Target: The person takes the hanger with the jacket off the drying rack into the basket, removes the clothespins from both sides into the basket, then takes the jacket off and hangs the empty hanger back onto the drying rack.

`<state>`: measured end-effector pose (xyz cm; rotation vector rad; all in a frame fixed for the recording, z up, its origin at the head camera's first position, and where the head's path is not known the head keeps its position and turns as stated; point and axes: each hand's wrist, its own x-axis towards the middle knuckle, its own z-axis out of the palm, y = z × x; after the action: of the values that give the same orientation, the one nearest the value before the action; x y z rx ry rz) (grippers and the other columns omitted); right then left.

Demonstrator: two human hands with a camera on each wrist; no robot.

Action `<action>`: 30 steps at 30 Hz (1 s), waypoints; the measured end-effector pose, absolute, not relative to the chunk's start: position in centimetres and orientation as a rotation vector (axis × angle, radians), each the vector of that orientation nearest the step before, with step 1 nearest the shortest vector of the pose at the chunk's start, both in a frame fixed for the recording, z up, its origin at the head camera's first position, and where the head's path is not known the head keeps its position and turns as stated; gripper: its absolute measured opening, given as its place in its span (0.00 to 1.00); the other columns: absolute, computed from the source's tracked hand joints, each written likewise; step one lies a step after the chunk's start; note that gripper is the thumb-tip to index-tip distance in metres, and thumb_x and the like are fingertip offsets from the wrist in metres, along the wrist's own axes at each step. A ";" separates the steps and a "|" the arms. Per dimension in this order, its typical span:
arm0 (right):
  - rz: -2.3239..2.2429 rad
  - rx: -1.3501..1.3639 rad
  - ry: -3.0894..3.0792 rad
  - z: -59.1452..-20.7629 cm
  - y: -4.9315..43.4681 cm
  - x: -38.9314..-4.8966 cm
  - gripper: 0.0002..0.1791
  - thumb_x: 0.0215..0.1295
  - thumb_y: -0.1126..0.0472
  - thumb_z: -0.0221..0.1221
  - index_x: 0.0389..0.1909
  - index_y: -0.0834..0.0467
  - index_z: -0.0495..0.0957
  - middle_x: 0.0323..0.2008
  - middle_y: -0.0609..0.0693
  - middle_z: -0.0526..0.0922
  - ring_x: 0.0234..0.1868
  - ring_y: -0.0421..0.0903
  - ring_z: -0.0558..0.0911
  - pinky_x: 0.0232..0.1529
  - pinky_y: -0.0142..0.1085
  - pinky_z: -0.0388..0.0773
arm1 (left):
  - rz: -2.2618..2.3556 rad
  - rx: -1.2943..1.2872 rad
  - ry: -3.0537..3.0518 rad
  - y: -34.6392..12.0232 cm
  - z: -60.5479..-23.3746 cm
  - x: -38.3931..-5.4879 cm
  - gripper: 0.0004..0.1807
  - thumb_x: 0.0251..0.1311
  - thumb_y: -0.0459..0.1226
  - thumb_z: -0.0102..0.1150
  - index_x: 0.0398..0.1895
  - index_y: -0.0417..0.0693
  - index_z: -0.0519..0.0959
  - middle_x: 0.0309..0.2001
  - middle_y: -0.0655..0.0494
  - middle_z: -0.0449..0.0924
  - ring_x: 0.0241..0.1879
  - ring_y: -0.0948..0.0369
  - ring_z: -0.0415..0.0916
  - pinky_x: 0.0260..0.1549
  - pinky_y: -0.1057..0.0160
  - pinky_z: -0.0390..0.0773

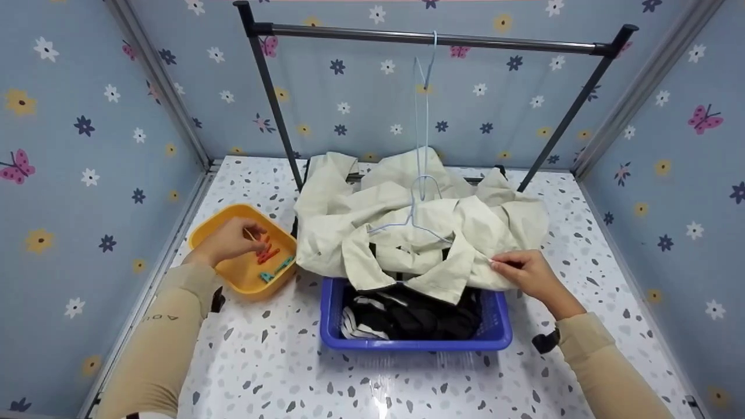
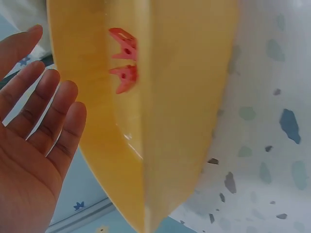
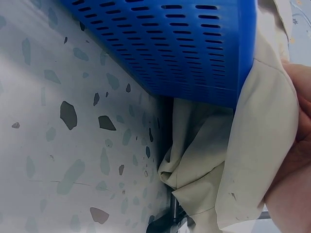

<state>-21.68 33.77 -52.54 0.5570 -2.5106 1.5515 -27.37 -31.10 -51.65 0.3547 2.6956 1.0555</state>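
A cream collared jacket lies draped over the back of a blue basket, its collar spread toward the front. On it lies a light blue wire hanger, its lower part tucked inside the neck opening. My right hand pinches the jacket's edge at the right, and its fingers show behind the cloth in the right wrist view. Over the yellow tub is my left hand, its fingers loosely extended and holding nothing in the left wrist view. Red clothespins and teal clothespins lie in the tub.
The blue basket holds black and white clothes. Behind it stands a dark metal clothes rack, with another light blue wire hanger hooked on its bar. Flowered panels enclose the speckled table on three sides.
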 end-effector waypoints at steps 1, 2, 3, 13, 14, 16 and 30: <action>1.548 0.560 -2.508 -52.6 33.8 -21.7 0.04 0.61 0.80 0.70 0.36 0.75 0.89 0.36 0.46 0.94 0.38 0.26 0.85 0.39 0.18 0.79 | 1.070 0.357 2.699 -30.9 -51.4 -27.4 0.17 0.69 0.36 0.71 0.56 0.33 0.85 0.46 0.43 0.88 0.44 0.52 0.81 0.46 0.61 0.80; 1.548 0.557 -2.507 -52.5 33.8 -21.7 0.04 0.61 0.80 0.70 0.36 0.75 0.89 0.36 0.46 0.94 0.38 0.26 0.85 0.39 0.19 0.80 | 1.086 0.364 2.701 -30.8 -51.2 -27.5 0.18 0.69 0.35 0.71 0.57 0.33 0.85 0.47 0.42 0.87 0.45 0.51 0.81 0.46 0.61 0.80; 1.545 0.555 -2.509 -52.5 33.8 -21.7 0.04 0.61 0.80 0.70 0.36 0.75 0.89 0.36 0.46 0.94 0.38 0.25 0.85 0.40 0.18 0.80 | 1.102 0.369 2.701 -30.5 -50.9 -27.5 0.19 0.70 0.35 0.71 0.59 0.32 0.84 0.48 0.40 0.87 0.46 0.50 0.81 0.46 0.61 0.80; 1.512 0.560 -2.500 -52.6 33.6 -21.6 0.05 0.58 0.81 0.70 0.36 0.75 0.89 0.37 0.65 0.92 0.39 0.24 0.85 0.42 0.17 0.79 | 1.198 0.415 2.677 -27.2 -48.6 -27.4 0.19 0.72 0.41 0.71 0.60 0.39 0.84 0.52 0.41 0.86 0.49 0.49 0.80 0.47 0.67 0.81; 1.503 0.561 -2.500 -52.5 33.6 -21.6 0.05 0.58 0.81 0.71 0.36 0.75 0.89 0.37 0.66 0.92 0.40 0.23 0.84 0.42 0.17 0.79 | 1.212 0.426 2.671 -26.7 -48.6 -27.4 0.19 0.72 0.41 0.71 0.60 0.39 0.84 0.52 0.42 0.86 0.49 0.49 0.80 0.47 0.68 0.81; 1.494 0.565 -2.506 -52.5 33.6 -21.5 0.05 0.59 0.81 0.71 0.36 0.75 0.89 0.38 0.67 0.92 0.40 0.23 0.84 0.42 0.17 0.79 | 1.238 0.461 2.660 -25.9 -48.5 -27.2 0.19 0.71 0.41 0.72 0.59 0.40 0.85 0.53 0.41 0.87 0.49 0.50 0.80 0.46 0.68 0.81; 1.447 0.563 -2.551 -52.3 33.6 -21.5 0.05 0.59 0.79 0.71 0.37 0.74 0.90 0.38 0.68 0.91 0.38 0.22 0.83 0.40 0.16 0.78 | 1.355 0.693 2.508 -20.0 -48.1 -25.9 0.17 0.67 0.42 0.76 0.56 0.44 0.88 0.48 0.48 0.89 0.45 0.55 0.82 0.46 0.65 0.84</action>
<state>-21.47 33.59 -52.27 0.5627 -2.5510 1.4474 -25.89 -20.02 -48.13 0.6932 2.5079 1.3549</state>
